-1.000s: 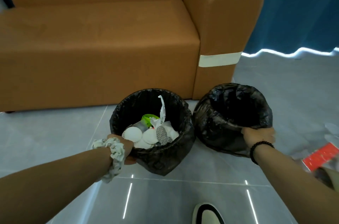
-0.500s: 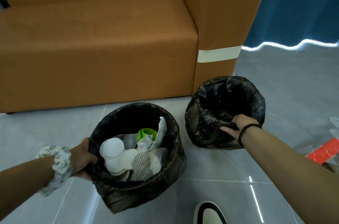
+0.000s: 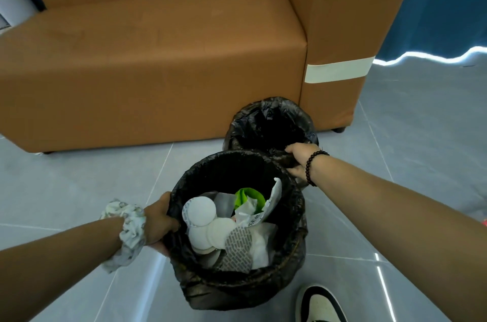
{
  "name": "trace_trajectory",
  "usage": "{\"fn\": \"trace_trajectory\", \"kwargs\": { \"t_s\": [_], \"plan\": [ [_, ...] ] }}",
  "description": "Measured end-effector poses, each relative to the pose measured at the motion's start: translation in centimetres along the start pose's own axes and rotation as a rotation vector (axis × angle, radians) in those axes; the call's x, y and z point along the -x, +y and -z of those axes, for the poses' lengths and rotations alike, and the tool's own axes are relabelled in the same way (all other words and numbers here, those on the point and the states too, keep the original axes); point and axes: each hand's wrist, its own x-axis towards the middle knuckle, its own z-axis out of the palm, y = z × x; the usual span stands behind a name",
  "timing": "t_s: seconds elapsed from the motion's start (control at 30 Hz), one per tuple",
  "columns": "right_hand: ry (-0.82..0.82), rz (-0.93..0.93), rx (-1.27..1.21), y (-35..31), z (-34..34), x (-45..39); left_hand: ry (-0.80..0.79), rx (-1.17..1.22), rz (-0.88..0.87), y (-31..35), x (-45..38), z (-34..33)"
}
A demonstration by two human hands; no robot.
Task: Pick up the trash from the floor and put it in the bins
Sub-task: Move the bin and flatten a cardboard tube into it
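Observation:
Two round bins lined with black bags are in the head view. The near bin [image 3: 287, 263] is lifted off the floor and holds trash [image 3: 224, 227]: white round lids, crumpled wrappers and a green scrap. My left hand [image 3: 158, 221], with a pale scrunchie on the wrist, grips its left rim. The far bin [image 3: 253, 121] stands just behind it by the sofa, its inside dark. My right hand [image 3: 300, 158], with a black bead bracelet, grips that bin's near rim.
An orange-brown sofa [image 3: 158, 63] with a strip of pale tape on its arm stands right behind the bins. Grey floor tiles [image 3: 73, 184] spread all around. A black-and-white shoe [image 3: 319, 306] shows at the bottom edge. A blue curtain [image 3: 442, 5] hangs at right.
Both bins have come closer together and toward me. The left hand has raised the filled bin off the floor. The red wrapper seen at the right edge has left the view.

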Motion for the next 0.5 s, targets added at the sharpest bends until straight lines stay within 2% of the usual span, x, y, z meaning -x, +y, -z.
{"fn": "trace_trajectory", "kwargs": {
  "t_s": [0.07,0.13,0.27,0.37,0.5],
  "plan": [
    [-0.022,0.065,0.161,1.0,1.7,-1.3,-0.006,-0.045,-0.010,0.9,0.1,-0.6],
    [-0.029,0.096,0.340,0.8,2.0,3.0,-0.004,-0.082,-0.024,1.8,0.5,-0.9],
    [-0.118,0.013,0.594,0.3,3.8,8.0,-0.003,-0.175,-0.070,4.7,2.6,-1.4],
    [-0.051,0.075,0.665,-0.9,6.5,9.5,-0.029,-0.237,-0.132,7.3,5.3,-2.3],
    [0.047,0.183,0.709,-3.6,9.6,13.6,0.040,-0.233,-0.185,10.1,7.4,-3.8]
  ]
}}
